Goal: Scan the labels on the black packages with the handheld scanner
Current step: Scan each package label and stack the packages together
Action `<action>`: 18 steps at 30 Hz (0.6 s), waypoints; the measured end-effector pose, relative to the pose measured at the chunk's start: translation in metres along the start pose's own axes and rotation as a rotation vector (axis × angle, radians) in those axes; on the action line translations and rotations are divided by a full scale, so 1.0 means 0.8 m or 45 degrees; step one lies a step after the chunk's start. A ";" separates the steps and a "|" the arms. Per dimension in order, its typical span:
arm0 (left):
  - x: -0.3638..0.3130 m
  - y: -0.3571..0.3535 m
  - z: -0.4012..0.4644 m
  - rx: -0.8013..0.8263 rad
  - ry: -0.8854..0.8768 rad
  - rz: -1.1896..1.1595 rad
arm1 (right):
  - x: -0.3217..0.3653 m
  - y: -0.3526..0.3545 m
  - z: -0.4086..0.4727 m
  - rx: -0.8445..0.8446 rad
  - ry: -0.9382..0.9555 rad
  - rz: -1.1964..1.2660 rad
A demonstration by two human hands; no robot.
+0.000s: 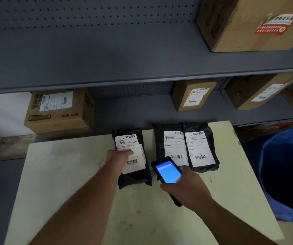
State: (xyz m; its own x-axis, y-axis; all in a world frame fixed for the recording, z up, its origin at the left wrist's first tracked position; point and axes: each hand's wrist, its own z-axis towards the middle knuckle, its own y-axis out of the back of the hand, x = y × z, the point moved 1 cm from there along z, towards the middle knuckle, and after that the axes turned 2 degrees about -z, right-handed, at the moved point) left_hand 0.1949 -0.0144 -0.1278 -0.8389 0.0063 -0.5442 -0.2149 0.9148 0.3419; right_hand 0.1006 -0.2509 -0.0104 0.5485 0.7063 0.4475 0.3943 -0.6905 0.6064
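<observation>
Three black packages with white barcode labels lie on a pale table (71, 174). The left package (135, 177) is under my left hand (119, 157), whose fingers rest on its label and grip its left edge. The middle package (167, 138) and the right package (204, 151) lie side by side, slightly overlapping. My right hand (188, 188) holds the black handheld scanner (168, 171), its blue screen lit and facing up, its top end over the lower edge of the middle package.
Grey metal shelves (142, 80) stand behind the table, holding several cardboard boxes (59, 112). A large box (248, 23) sits on the upper shelf at right. A blue bin (287, 174) stands right of the table.
</observation>
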 end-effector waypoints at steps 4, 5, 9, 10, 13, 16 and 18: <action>0.002 0.018 -0.010 0.086 -0.038 -0.042 | 0.010 -0.005 -0.008 -0.020 0.026 -0.064; 0.003 0.024 -0.010 0.093 -0.052 -0.047 | 0.013 -0.006 -0.010 -0.020 0.034 -0.077; 0.008 0.056 -0.010 0.113 -0.143 -0.068 | 0.027 -0.014 -0.020 0.004 0.076 -0.121; 0.008 0.065 -0.012 0.118 -0.171 -0.081 | 0.032 -0.017 -0.023 0.004 0.089 -0.128; 0.011 0.091 -0.014 0.155 -0.237 -0.149 | 0.045 -0.025 -0.037 -0.006 0.136 -0.172; 0.008 0.115 -0.025 0.158 -0.302 -0.206 | 0.059 -0.033 -0.053 0.009 0.186 -0.220; 0.008 0.130 -0.032 0.159 -0.315 -0.258 | 0.069 -0.040 -0.064 0.034 0.206 -0.235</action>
State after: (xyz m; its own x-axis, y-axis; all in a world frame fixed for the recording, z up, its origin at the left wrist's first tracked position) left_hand 0.1547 0.0703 -0.0762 -0.6356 -0.0969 -0.7659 -0.2890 0.9498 0.1197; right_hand 0.0805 -0.1822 0.0283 0.3412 0.8350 0.4316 0.4975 -0.5500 0.6708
